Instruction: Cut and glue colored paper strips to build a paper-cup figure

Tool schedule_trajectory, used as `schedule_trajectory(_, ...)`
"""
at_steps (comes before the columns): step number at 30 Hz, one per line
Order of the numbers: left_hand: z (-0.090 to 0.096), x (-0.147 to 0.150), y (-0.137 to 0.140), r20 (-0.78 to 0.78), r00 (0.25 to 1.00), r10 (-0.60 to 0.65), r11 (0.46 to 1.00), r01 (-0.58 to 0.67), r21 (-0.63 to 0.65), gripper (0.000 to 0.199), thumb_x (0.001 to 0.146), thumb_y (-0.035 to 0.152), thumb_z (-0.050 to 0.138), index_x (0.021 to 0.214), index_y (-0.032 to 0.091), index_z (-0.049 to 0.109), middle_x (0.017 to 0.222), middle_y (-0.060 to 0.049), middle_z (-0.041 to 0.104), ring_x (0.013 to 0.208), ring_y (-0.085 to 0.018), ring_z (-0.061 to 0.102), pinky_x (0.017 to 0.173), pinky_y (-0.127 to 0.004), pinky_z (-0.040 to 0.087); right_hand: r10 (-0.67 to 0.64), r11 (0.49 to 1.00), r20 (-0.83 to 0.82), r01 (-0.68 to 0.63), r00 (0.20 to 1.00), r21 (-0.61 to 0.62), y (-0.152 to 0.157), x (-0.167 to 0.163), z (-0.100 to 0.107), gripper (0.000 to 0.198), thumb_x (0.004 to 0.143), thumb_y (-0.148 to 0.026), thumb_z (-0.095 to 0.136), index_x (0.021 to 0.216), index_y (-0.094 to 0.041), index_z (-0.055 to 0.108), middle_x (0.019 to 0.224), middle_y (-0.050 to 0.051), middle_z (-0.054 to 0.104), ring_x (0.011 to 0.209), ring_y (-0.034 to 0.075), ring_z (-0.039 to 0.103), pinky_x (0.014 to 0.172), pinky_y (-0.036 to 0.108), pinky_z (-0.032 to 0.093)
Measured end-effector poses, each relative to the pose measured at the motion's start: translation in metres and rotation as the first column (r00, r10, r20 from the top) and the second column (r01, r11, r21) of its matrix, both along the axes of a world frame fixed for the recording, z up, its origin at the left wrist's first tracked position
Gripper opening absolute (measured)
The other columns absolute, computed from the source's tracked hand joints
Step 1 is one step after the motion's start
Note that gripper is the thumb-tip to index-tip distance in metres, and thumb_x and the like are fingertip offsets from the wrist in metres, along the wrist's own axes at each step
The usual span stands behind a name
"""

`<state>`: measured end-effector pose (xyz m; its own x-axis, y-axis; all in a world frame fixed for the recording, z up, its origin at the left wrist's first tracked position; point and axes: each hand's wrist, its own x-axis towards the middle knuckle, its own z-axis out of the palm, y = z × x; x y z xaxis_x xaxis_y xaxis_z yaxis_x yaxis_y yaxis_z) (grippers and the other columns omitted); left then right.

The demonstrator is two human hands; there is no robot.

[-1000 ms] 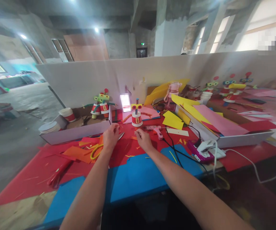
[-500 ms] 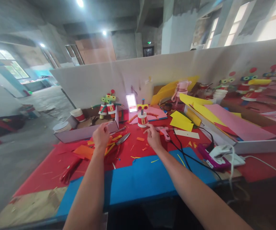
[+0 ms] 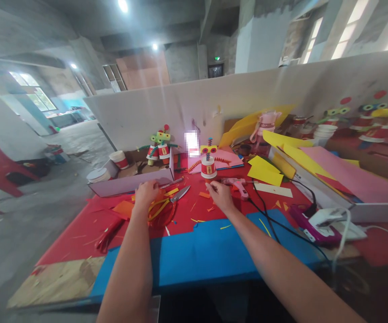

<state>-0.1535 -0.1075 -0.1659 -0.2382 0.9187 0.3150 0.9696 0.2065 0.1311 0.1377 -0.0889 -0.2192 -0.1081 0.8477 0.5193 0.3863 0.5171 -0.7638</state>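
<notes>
On my right hand point(image 3: 221, 194), thumb and fingers curl toward each other; I cannot tell whether they pinch anything. They hang just in front of the cup figure point(image 3: 209, 170), which stands upright with 2 orange spring arms. My left hand point(image 3: 146, 193) is left of the cup figure and nearer me, beside orange paper point(image 3: 124, 209); its fingers look bunched, their grip unclear to me. Scissors point(image 3: 180, 193) lie front-left of the cup figure, a pink glue gun point(image 3: 242, 189) front-right. Farther left of it, 2 similar figures point(image 3: 163, 151) stand by a white box point(image 3: 135, 184).
</notes>
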Motion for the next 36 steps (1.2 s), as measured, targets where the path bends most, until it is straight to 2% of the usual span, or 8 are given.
schedule_trajectory(5, 0.008, 0.006, -0.002, 0.060, 0.998, 0.027, 0.999, -0.024, -0.047, 0.016, 0.071, 0.033, 0.060, 0.074, 0.022, 0.071, 0.084, -0.009, 0.073, 0.089, -0.030, 0.062, 0.078, -0.041, 0.044, 0.002, 1.000, 0.010, -0.002, 1.000, 0.009, -0.001, 0.000, 0.001, 0.040, 0.090, -0.046, 0.045, 0.061, -0.020, 0.052, 0.054, 0.000, 0.056, 0.051, 0.013, 0.047, 0.053, 0.026, 0.031)
schedule_trajectory(8, 0.020, 0.008, -0.006, 0.179, 0.984, -0.021, 0.985, -0.011, 0.172, 0.017, 0.073, 0.032, 0.057, 0.074, 0.020, 0.069, 0.073, -0.005, 0.069, 0.077, -0.021, 0.062, 0.072, -0.031, 0.044, 0.005, 1.000, -0.003, -0.005, 1.000, 0.014, -0.001, 0.000, 0.001, 0.041, 0.090, -0.047, 0.045, 0.059, -0.020, 0.050, 0.053, -0.001, 0.054, 0.051, 0.013, 0.045, 0.052, 0.026, 0.030)
schedule_trajectory(12, 0.038, 0.011, -0.011, 0.413, 0.884, -0.220, 0.743, -0.123, 0.657, 0.020, 0.078, 0.034, 0.053, 0.083, 0.018, 0.064, 0.065, 0.001, 0.060, 0.059, -0.012, 0.057, 0.061, -0.023, 0.045, -0.011, 1.000, -0.020, 0.011, 1.000, 0.008, 0.001, 0.002, -0.001, 0.042, 0.089, -0.049, 0.046, 0.060, -0.020, 0.052, 0.054, -0.001, 0.054, 0.051, 0.013, 0.046, 0.052, 0.025, 0.030)
schedule_trajectory(15, 0.043, 0.013, -0.011, 0.608, 0.639, -0.471, 0.578, -0.297, 0.760, 0.021, 0.077, 0.037, 0.054, 0.086, 0.018, 0.055, 0.061, 0.004, 0.055, 0.048, -0.009, 0.052, 0.053, -0.022, 0.046, -0.041, 0.999, -0.012, 0.041, 0.999, 0.002, 0.003, 0.003, -0.002, 0.042, 0.088, -0.050, 0.046, 0.060, -0.020, 0.054, 0.053, 0.000, 0.055, 0.051, 0.013, 0.047, 0.052, 0.026, 0.030)
schedule_trajectory(18, 0.037, 0.011, -0.007, 0.755, 0.338, -0.561, 0.712, -0.268, 0.649, 0.022, 0.069, 0.033, 0.062, 0.080, 0.018, 0.051, 0.056, 0.006, 0.053, 0.045, -0.008, 0.052, 0.050, -0.023, 0.047, -0.039, 0.999, -0.018, 0.039, 0.999, 0.000, 0.005, 0.002, -0.004, 0.043, 0.089, -0.050, 0.044, 0.060, -0.020, 0.054, 0.056, 0.001, 0.059, 0.052, 0.014, 0.049, 0.052, 0.026, 0.033)
schedule_trajectory(22, 0.021, 0.010, 0.001, 0.876, 0.246, -0.414, 0.870, -0.175, 0.460, 0.022, 0.065, 0.030, 0.066, 0.071, 0.017, 0.050, 0.050, 0.005, 0.052, 0.049, -0.012, 0.058, 0.051, -0.025, 0.049, -0.020, 1.000, -0.031, 0.020, 0.999, -0.005, 0.006, -0.002, -0.005, 0.042, 0.089, -0.049, 0.044, 0.059, -0.020, 0.051, 0.056, 0.002, 0.059, 0.052, 0.015, 0.051, 0.052, 0.026, 0.034)
schedule_trajectory(29, 0.022, 0.005, 0.006, 0.856, 0.187, -0.483, 0.653, -0.574, 0.494, 0.018, 0.066, 0.020, 0.055, 0.078, 0.020, 0.041, 0.047, 0.010, 0.050, 0.042, -0.010, 0.057, 0.050, -0.024, 0.050, -0.001, 1.000, -0.034, 0.000, 0.999, -0.019, 0.005, -0.003, -0.005, 0.042, 0.089, -0.050, 0.044, 0.061, -0.020, 0.053, 0.057, 0.003, 0.060, 0.053, 0.015, 0.052, 0.052, 0.026, 0.034)
schedule_trajectory(36, 0.017, 0.011, 0.007, 0.924, 0.184, -0.334, 0.724, -0.578, 0.377, 0.018, 0.069, 0.009, 0.047, 0.080, 0.020, 0.038, 0.052, 0.007, 0.054, 0.043, -0.013, 0.059, 0.050, -0.025, 0.049, -0.050, 0.999, 0.013, 0.050, 0.999, -0.009, 0.002, 0.002, -0.003, 0.041, 0.088, -0.048, 0.046, 0.060, -0.020, 0.055, 0.057, 0.002, 0.061, 0.054, 0.015, 0.053, 0.054, 0.026, 0.035)
